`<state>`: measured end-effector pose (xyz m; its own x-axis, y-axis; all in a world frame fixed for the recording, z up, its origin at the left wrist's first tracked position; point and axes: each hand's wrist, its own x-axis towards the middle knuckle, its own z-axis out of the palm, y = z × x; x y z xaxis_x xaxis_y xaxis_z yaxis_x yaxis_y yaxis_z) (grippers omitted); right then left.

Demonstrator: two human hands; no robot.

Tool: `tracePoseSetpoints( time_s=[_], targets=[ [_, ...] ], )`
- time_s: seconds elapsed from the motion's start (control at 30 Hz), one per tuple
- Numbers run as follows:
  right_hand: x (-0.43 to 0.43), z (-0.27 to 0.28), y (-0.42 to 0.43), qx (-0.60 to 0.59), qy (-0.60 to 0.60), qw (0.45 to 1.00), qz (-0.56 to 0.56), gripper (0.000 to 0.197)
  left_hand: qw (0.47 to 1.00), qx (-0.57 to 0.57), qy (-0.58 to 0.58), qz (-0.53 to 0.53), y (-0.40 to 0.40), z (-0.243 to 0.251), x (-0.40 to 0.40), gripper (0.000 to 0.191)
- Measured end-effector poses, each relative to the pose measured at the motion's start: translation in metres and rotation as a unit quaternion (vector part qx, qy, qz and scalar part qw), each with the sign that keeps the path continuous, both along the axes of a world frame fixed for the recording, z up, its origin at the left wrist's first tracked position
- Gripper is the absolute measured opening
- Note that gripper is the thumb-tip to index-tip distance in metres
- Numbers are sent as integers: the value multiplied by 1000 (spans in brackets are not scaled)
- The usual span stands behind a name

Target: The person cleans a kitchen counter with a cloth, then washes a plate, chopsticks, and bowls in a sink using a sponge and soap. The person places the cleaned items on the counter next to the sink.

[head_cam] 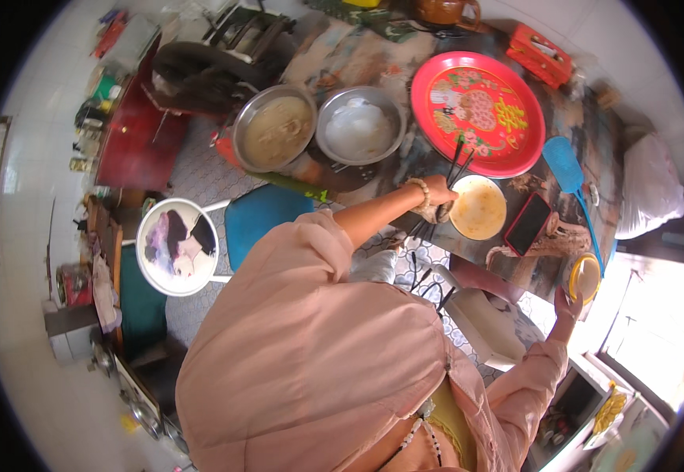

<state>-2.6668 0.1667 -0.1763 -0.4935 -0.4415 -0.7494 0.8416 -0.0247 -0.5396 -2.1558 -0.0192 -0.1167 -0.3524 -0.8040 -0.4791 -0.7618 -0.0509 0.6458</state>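
Observation:
My left hand [437, 194] holds several dark chopsticks [455, 159] and grips the left edge of a cream bowl [478, 207] with orange-brown residue inside. The bowl is at the near edge of the table, just below a red patterned tray [436, 138]. My right hand [569, 304] is at the far right, holding a yellow-rimmed bowl or container [585, 278] by its side near the table's corner. Between the hands lies a dark-screened phone with a red case [528, 224], beside a carved wooden piece [572, 237].
Two metal basins, one with cloudy liquid [277, 131] and one with pale contents [360, 131], stand left of the tray. A blue fly swatter [565, 165] and red basket [537, 54] are at right. A blue stool [265, 221] and white round seat [178, 246] stand left.

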Motion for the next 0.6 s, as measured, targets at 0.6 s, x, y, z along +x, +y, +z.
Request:
tracePoseSetpoints(
  time_s=[0.6],
  targets=[
    [10,116,22,-85,55,995,-25,38,927,277,227,114,-66,-64,-84,23]
  ],
)
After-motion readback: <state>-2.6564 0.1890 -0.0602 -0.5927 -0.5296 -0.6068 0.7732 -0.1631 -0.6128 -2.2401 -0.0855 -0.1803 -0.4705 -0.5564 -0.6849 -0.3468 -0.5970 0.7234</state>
